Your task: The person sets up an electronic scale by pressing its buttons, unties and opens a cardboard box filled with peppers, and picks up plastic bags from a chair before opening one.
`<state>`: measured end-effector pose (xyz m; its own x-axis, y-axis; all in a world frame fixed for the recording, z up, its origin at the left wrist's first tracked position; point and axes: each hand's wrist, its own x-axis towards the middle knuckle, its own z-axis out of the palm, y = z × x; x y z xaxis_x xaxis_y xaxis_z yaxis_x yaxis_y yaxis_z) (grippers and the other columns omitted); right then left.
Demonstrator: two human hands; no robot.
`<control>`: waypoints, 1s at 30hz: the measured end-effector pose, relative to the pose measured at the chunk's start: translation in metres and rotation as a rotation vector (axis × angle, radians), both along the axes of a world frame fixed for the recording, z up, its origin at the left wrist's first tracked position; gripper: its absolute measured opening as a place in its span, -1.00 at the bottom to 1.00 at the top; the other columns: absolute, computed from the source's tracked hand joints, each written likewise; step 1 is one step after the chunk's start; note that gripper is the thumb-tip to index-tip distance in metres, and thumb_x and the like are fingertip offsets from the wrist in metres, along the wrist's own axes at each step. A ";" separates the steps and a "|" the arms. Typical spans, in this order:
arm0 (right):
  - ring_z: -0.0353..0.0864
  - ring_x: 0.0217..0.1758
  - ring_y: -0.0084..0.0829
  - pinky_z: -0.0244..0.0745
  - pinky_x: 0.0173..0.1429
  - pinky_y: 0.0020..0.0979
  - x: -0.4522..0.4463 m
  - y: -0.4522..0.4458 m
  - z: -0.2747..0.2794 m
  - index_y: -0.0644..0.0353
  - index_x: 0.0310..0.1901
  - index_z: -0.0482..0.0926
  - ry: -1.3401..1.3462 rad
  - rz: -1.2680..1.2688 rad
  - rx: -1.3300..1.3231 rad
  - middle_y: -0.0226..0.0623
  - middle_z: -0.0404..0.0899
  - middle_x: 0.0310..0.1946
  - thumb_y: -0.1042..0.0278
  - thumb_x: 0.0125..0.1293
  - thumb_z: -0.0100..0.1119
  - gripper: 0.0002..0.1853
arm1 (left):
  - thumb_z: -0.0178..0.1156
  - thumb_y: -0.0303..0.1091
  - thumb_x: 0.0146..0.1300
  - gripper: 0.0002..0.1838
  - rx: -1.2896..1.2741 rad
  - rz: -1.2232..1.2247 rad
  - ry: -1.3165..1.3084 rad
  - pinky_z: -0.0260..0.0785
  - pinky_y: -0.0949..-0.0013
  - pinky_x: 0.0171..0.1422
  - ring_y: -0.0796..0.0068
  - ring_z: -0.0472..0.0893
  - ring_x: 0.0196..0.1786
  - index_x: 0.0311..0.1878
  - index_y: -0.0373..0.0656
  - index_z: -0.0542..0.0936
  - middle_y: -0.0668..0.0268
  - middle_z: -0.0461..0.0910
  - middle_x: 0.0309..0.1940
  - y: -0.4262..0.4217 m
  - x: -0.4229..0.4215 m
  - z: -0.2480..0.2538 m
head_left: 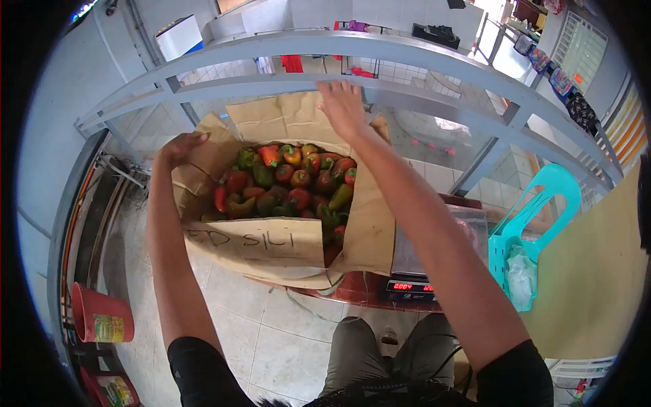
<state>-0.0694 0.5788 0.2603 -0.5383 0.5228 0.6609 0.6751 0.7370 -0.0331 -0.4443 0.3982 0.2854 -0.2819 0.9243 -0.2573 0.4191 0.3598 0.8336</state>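
Note:
An open cardboard box (254, 247) with handwriting on its front flap is full of bell peppers (288, 178), mostly red, green and mottled. My left hand (182, 149) is closed on the upper edge of the box's left flap, some of its fingers hidden. At the back flap (274, 117), my right hand (344, 110) lies against the cardboard near its right end, fingers stretched over the top edge. The right flap (369, 217) hangs outward under my right forearm.
A digital scale (410, 287) with red digits stands right of the box on a reddish table (359, 288). Beyond it is a turquoise plastic chair (546, 203) holding a plastic bag (521, 278). A grey metal railing (434, 91) runs behind; a red bin (102, 313) stands left.

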 end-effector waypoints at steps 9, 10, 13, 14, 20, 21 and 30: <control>0.20 0.45 -0.13 0.01 0.49 0.03 -0.015 0.018 -0.026 -0.14 0.47 0.12 -0.138 0.162 -0.011 -0.15 0.24 0.39 -0.02 0.41 -0.05 -0.36 | 0.09 0.12 0.38 -0.43 0.016 0.063 -0.406 0.50 0.13 0.07 0.32 0.64 -0.03 0.11 -0.27 0.53 0.11 0.66 -0.13 0.003 -0.031 -0.072; 0.19 0.46 -0.13 0.01 0.48 0.04 -0.021 0.023 -0.032 -0.15 0.46 0.13 -0.184 0.163 -0.265 -0.15 0.24 0.40 -0.11 0.41 -0.11 -0.37 | 0.10 0.09 0.37 -0.45 0.114 0.079 -0.052 0.49 0.12 0.09 0.27 0.63 -0.02 0.13 -0.23 0.51 0.11 0.64 -0.09 0.007 -0.043 -0.080; 0.21 0.46 -0.10 0.05 0.47 0.02 -0.034 0.026 -0.047 -0.13 0.43 0.21 -0.335 0.188 -0.791 -0.12 0.29 0.37 -0.33 0.41 -0.30 -0.32 | 0.18 0.02 0.30 -0.45 0.392 0.128 0.855 0.40 0.08 0.18 0.13 0.57 0.06 0.25 -0.09 0.45 0.11 0.55 0.07 0.012 -0.045 -0.081; 0.26 0.43 -0.06 0.09 0.46 -0.01 -0.032 0.024 -0.047 -0.10 0.41 0.25 -0.385 0.207 -0.809 -0.09 0.33 0.34 -0.39 0.39 -0.35 -0.28 | 0.23 -0.01 0.24 -0.39 0.492 0.145 1.051 0.35 0.08 0.24 0.08 0.53 0.12 0.30 -0.03 0.41 0.12 0.50 0.17 0.010 -0.007 -0.059; 0.40 0.29 0.01 0.24 0.38 -0.13 -0.023 0.018 -0.051 0.07 0.25 0.45 -0.252 0.270 -0.709 -0.04 0.47 0.18 -0.33 0.41 -0.26 -0.32 | 0.26 -0.17 0.19 -0.37 0.806 -0.319 1.411 0.22 0.12 0.38 0.13 0.46 0.21 0.35 0.11 0.36 0.20 0.44 0.25 0.062 0.119 -0.053; 0.42 0.26 0.00 0.26 0.35 -0.12 -0.017 0.010 -0.047 0.10 0.23 0.46 -0.183 0.285 -0.561 -0.04 0.50 0.14 -0.29 0.41 -0.22 -0.35 | 0.25 -0.16 0.19 -0.40 0.780 -0.325 1.356 0.25 0.11 0.35 0.12 0.48 0.19 0.33 0.10 0.39 0.20 0.48 0.21 0.076 0.099 -0.069; 0.64 -0.10 0.02 0.53 0.05 -0.09 0.003 0.019 -0.061 0.28 -0.17 0.63 -0.136 0.239 -0.485 0.04 0.65 -0.28 0.16 0.25 0.22 -0.68 | 0.17 -0.23 0.28 -0.64 0.446 -0.172 1.240 0.40 0.02 0.06 -0.02 0.58 -0.04 0.11 -0.09 0.48 0.07 0.62 -0.13 0.086 0.104 -0.066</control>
<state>-0.0663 0.5983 0.1990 -0.7433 0.6023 0.2912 0.5125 0.7924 -0.3307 -0.3407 0.4846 0.2193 0.0196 0.9091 0.4162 0.9948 0.0237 -0.0986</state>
